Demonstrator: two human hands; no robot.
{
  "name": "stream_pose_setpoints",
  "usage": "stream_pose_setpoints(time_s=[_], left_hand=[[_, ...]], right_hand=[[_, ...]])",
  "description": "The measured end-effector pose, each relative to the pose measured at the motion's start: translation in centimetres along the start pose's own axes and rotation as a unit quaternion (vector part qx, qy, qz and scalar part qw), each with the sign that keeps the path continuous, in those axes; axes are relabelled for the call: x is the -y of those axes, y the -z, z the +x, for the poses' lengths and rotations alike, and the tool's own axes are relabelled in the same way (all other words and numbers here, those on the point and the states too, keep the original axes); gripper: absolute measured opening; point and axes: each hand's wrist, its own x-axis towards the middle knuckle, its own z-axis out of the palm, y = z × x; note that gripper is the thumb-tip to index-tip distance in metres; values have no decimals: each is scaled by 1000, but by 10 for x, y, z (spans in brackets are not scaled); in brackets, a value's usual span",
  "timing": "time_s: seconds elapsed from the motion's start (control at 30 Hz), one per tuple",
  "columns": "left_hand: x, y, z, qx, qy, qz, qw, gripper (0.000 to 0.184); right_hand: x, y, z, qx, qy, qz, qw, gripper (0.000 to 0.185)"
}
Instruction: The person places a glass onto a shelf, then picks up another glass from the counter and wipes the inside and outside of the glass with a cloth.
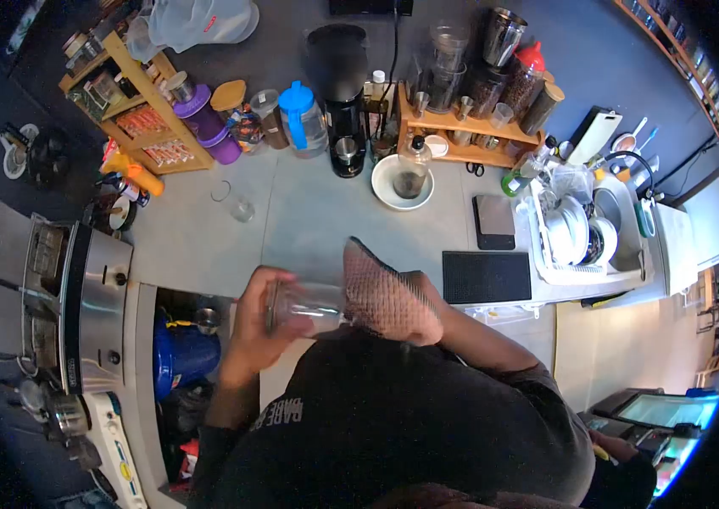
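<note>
My left hand point(255, 327) is closed around a clear glass vessel point(319, 307), held on its side in front of my chest, its mouth end toward the right. A brownish-pink checked cloth point(383, 290) hangs at that end, with my right hand point(429, 299) closed on it from behind. Most of the right fingers are hidden by the cloth. Whether the cloth reaches inside the glass I cannot tell. Another clear glass piece point(242, 209) stands on the counter point(198, 237) beyond my left hand, with a thin ring shape point(221, 191) beside it.
A white bowl point(383, 193) with a glass bottle point(413, 170) in it stands ahead. To the right are a black mat point(487, 277), a dark flat box point(493, 222) and a full dish rack point(576, 276). A coffee maker point(344, 110) and blue-lidded jug point(300, 123) line the back.
</note>
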Motion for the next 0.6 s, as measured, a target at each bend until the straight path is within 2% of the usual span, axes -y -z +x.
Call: stream_pose_setpoints(time_s=[0.03,0.1,0.13,0.17,0.2,0.23,0.27,0.3,0.33,0.37,0.4,0.5,0.53,0.6], left_hand=[[-1,-8,-2,3,-101,51,994,48],[0,-15,2,5,-150,109,983,46],[0,-18,7,6,-176,139,975,46],[-2,-20,12,-11,-16,58,998,50],[-6,-23,16,-26,146,-26,989,54],[-8,-27,20,-38,301,-110,946,58],[-4,-39,16,-70,226,-95,967,58],[4,-51,16,-87,82,-41,992,58],[14,-63,16,-102,-63,13,993,57],[19,-72,18,-113,-205,66,970,58],[14,-67,26,-58,-267,164,948,55],[27,-76,37,-110,-107,52,987,56],[24,-73,43,-63,-91,2,994,53],[28,-88,56,-63,-154,67,984,52]], right_hand=[[-1,8,3,21,100,1,995,33],[4,26,8,65,295,7,953,35],[26,29,-4,108,126,235,958,42],[22,37,-8,69,178,149,970,40],[16,47,-15,27,227,62,972,39],[11,49,-18,5,208,38,977,36],[5,50,-20,-15,188,15,982,34],[-25,50,-11,58,192,90,976,32],[-70,47,4,129,193,165,958,29],[-65,53,8,125,188,137,964,31],[-45,64,7,118,176,94,973,33],[14,113,-10,148,169,-6,974,38],[22,128,-15,172,180,-13,968,40],[19,147,-17,224,198,-9,954,44]])
